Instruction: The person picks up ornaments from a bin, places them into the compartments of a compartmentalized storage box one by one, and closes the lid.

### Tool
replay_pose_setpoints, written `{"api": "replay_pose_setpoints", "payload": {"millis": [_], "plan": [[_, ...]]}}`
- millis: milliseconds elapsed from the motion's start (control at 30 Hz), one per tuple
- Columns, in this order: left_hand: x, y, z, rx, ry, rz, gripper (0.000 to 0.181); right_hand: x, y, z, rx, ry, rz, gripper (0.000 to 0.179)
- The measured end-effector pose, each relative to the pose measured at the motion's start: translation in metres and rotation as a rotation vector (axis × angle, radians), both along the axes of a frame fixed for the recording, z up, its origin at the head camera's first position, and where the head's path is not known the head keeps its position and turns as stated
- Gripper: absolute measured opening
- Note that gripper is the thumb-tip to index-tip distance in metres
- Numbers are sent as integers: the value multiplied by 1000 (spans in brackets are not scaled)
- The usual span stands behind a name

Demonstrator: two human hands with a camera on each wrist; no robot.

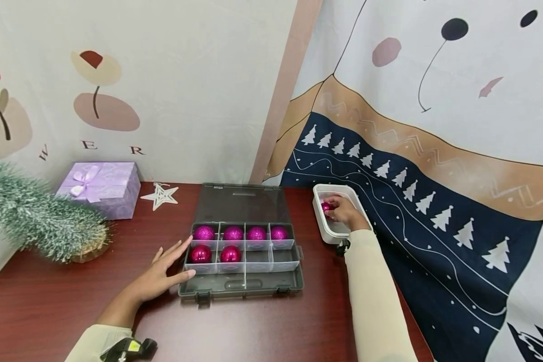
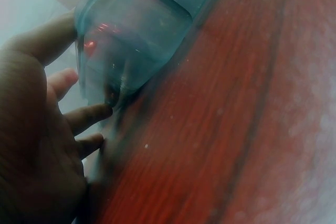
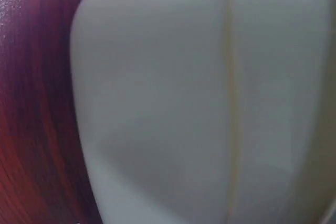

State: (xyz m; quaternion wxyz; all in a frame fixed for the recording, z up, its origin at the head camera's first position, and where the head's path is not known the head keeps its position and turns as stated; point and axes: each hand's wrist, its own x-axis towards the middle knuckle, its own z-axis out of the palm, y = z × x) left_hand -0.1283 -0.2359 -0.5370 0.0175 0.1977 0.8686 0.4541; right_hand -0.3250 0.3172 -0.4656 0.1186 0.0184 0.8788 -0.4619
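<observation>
A grey divided organizer box (image 1: 240, 281) lies on the table with its see-through lid (image 1: 242, 203) folded back. Several glittery magenta balls (image 1: 233, 233) fill its back row, one per compartment. Two shiny magenta balls (image 1: 201, 254) occupy the left compartments of the middle row. With fingers spread, my left hand (image 1: 160, 276) rests against the box's left side; in the left wrist view its fingertips (image 2: 100, 112) touch the clear wall. My right hand (image 1: 344, 212) reaches into a white plastic tub (image 1: 330, 236), thumb and fingers pinching a magenta ball (image 1: 327, 206). The right wrist view shows mainly the tub wall (image 3: 152, 77).
Behind my left hand are a white star ornament (image 1: 160, 196), a lilac gift box (image 1: 101, 188) with a bow, and a frosted miniature tree (image 1: 36, 211). Printed cloth (image 1: 416, 201) hangs along the right edge of the wooden table (image 1: 253, 332).
</observation>
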Motion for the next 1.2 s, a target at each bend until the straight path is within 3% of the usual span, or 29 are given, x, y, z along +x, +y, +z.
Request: {"api": "replay_pose_setpoints", "payload": {"millis": [133, 533, 933, 1067, 1200], "plan": [[1, 0, 1, 6, -3, -3, 88, 4, 5, 5, -52, -9, -28, 53], [0, -1, -2, 0, -17, -2, 90, 21, 6, 24, -137, 76, -112, 58], [0, -1, 3, -18, -4, -1, 90, 46, -6, 25, -423, 175, -255, 63], [0, 0, 3, -16, -5, -2, 90, 56, -10, 24, -533, 216, -269, 64], [0, 0, 4, -13, -6, 2, 90, 65, -15, 21, -576, 262, -261, 63]]}}
